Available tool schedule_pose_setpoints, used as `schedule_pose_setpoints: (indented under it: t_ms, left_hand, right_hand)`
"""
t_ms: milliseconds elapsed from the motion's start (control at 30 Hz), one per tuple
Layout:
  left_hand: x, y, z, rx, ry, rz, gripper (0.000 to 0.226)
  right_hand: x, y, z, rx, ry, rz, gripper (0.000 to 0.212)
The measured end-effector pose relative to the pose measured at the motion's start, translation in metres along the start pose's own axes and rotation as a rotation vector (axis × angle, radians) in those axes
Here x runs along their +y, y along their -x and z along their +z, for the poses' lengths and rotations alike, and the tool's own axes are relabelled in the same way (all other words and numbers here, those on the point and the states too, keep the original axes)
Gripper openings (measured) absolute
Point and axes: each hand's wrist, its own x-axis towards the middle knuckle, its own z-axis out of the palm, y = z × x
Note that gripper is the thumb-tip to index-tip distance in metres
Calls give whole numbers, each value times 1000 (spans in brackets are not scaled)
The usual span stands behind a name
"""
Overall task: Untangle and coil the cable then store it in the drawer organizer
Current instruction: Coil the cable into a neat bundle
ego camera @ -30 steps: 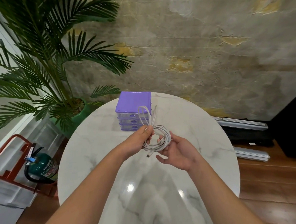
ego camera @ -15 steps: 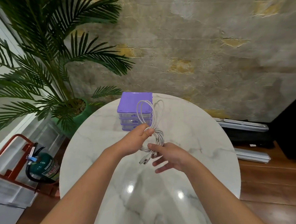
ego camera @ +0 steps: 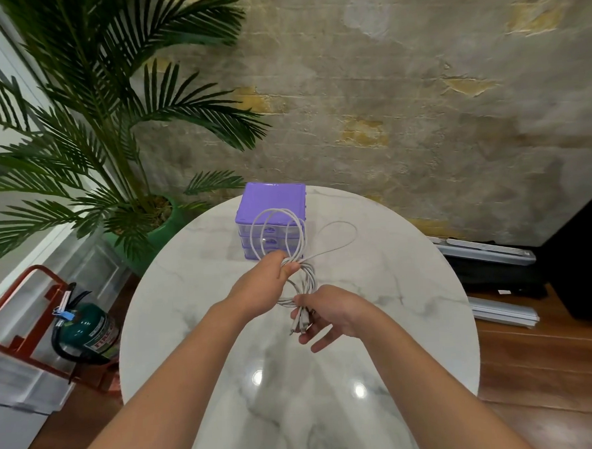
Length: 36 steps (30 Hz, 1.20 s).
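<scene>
Both hands grip the cable (ego camera: 299,244) mid-coiling — left hand (ego camera: 260,288) pinching loops, right hand (ego camera: 330,311) clasping plug ends — next, tuck the 2 o'clock loop in.

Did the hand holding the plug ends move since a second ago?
Yes. The right hand, pinching the white cable ends, pulled down toward the person, farther from the purple drawer organizer on the table.

the scene is evenly and brightly lit. two small glare spots are seen on the glossy marble table (ego camera: 411,287). shadows are kept soft. edges are bent by wide-angle distortion, and slight softness is noticed on the wall (ego camera: 418,97).
</scene>
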Motion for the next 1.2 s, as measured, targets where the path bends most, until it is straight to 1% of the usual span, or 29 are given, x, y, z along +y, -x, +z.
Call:
schedule_pose_setpoints:
  t_ms: [133, 200, 267, 367, 433, 467, 533, 633, 700, 767, 800, 867, 900, 933, 967, 1000, 1033, 1100, 1200]
  left_hand:
    - [3, -2, 1, 43, -69, -23, 35]
    - [2, -3, 1, 64, -112, -20, 32]
    - [-1, -4, 1, 88, -130, -28, 31]
    - [-11, -9, -1, 117, -104, -68, 31]
    - [-19, -13, -6, 168, -33, -89, 28]
    - [-23, -15, -10, 204, 24, -89, 25]
    - [-22, -15, -19, 250, 177, -71, 21]
    - [-12, -10, -24, 190, 372, -55, 28]
    - [-4, -6, -21, 147, 424, -41, 26]
    - [1, -5, -14, 134, 438, -13, 21]
    - [3, -4, -11, 123, 434, 4, 19]
    - [7, -4, -3, 89, 408, 31, 17]
    - [7, -5, 1, 73, 393, 33, 17]
    - [8, -5, 4, 63, 383, 28, 18]
    - [8, -5, 6, 56, 379, 24, 18]
    - [8, -5, 7, 52, 381, 24, 19]
    - [9, -6, 7, 46, 388, 21, 19]
    - [10, -7, 6, 34, 408, 8, 21]
    - [8, -9, 6, 23, 408, -4, 23]
  right_hand:
    - [-2, 2, 0, 16, 7, -26, 34]
    - [-3, 5, 0, -2, -3, -57, 35]
    - [-5, 8, -2, -65, -11, -110, 33]
    - [-5, 13, -10, -218, 22, -162, 30]
    - [-1, 15, -20, -287, 108, -123, 28]
    - [3, 14, -25, -295, 170, -87, 28]
    - [13, 9, -32, -258, 339, -5, 28]
    - [28, -6, -29, -105, 569, 70, 29]
    - [37, -19, -19, 7, 630, 80, 28]
    - [42, -32, -11, 124, 685, 52, 20]
    - [42, -35, -6, 174, 673, 19, 19]
    - [34, -38, 0, 275, 479, -87, 48]
    - [28, -37, 2, 319, 354, -147, 55]
    - [23, -36, 2, 341, 236, -193, 52]
    - [19, -34, 2, 338, 113, -222, 41]
    - [16, -32, 2, 304, 11, -213, 28]
    - [14, -28, 3, 261, -70, -188, 19]
    - [15, -26, 2, 234, -84, -119, 20]
    - [18, -25, 0, 286, 115, -133, 26]
